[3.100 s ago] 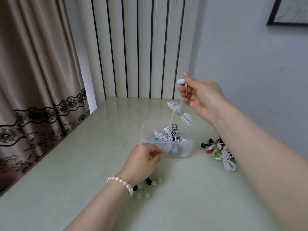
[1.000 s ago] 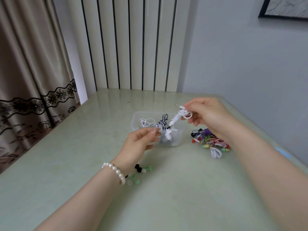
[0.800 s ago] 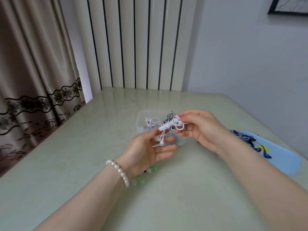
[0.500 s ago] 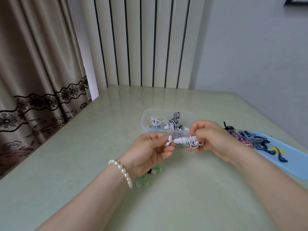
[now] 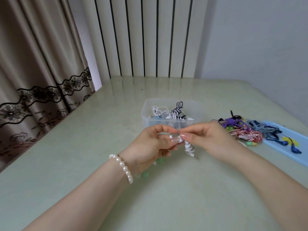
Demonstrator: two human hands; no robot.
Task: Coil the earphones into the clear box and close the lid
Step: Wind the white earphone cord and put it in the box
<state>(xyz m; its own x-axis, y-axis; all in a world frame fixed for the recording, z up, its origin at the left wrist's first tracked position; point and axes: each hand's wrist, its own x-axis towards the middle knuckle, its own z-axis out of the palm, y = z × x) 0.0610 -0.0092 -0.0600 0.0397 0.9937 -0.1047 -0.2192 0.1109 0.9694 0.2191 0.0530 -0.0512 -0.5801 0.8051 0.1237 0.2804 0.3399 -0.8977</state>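
Two bare hands meet above a pale green glossy tabletop (image 5: 100, 147). The left hand (image 5: 150, 145), with a white pearl bracelet (image 5: 122, 165) on its wrist, has its fingers curled inward and pinches one end of a small coiled bundle of white earphones (image 5: 187, 145) between thumb and fingertips. The right hand (image 5: 206, 137) faces it, fingers bent, thumb and forefinger pinching the same bundle from the other side. The bundle hangs down between the two hands, and its metal plug tip pokes out at the bottom, just below the right thumb.

Just beyond the fingertips stands a clear rectangular plastic box (image 5: 146, 117), open at the top, with tangled white, black and pale blue earphones inside. Beyond the right hand's knuckles lies a loose heap of coloured earphones (image 5: 240, 130), purple, pink, green and grey. Further right of that heap is a flat light blue plastic lid (image 5: 286, 147) with dark blue earphones (image 5: 283, 140) resting on it. Under the left palm a few small green and white pieces (image 5: 160, 161) lie on the table, possibly ear tips, though they are blurred and partly hidden.
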